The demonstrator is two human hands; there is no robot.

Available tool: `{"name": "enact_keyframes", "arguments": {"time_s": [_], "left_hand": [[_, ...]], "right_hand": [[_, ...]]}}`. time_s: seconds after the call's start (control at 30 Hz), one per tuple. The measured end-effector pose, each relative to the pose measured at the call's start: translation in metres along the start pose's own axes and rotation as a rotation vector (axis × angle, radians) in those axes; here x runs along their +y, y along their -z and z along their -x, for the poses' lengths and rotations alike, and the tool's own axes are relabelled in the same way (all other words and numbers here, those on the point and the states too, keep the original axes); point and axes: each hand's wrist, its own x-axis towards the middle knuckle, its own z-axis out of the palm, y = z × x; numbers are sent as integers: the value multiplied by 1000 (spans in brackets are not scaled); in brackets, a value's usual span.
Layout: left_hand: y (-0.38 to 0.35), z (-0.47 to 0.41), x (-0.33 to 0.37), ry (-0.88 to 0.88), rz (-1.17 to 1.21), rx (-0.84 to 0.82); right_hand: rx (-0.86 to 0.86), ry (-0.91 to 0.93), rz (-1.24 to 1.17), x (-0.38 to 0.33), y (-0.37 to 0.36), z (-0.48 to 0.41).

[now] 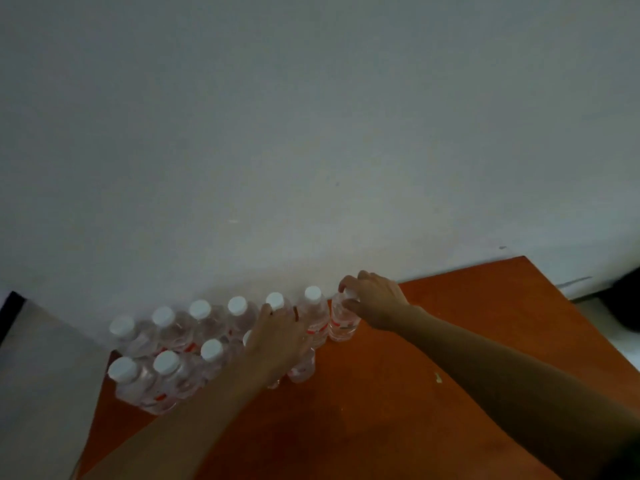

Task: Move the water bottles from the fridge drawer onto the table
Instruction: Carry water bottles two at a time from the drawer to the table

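Head view, looking down on an orange table (433, 393) pushed against a pale wall (311, 133), and the water bottles (194, 341) stand clustered at the table's ten o'clock corner, clear plastic with white caps and red on the labels. A back row runs along the wall, a shorter front row sits just nearer the camera, the bottles touching or close beside one another. The right hand (375, 301) reaches in from four o'clock and has its fingers curled over the cap and neck of the end bottle (341, 322) at the row's three o'clock end; that bottle stands upright with its base on the table. The left hand (278, 336) comes in from seven o'clock, lying over the front-row bottles with fingers curved downward; there's a bottle (302, 367) under the palm, but whether the hand actually grips it, I cannot tell. A small pale scrap (438, 376) lies on the bare tabletop at three o'clock of the cluster.
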Motion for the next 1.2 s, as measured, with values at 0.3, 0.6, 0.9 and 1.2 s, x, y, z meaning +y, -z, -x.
{"name": "enact_keyframes", "arguments": {"time_s": [0.3,0.6,0.9,1.2], "left_hand": [[-1,2,-11,-31,147,27],[36,11,33,-66,129,165],[78,48,251,-372,140,93],[104,91,515,-741,220,91]], "right_hand": [[-12,-90,-49,-9,-7,-12],[12,-246,-145,25,23,78],[84,-511,-215,134,48,317],[281,-917,-223,238,64,590]]}}
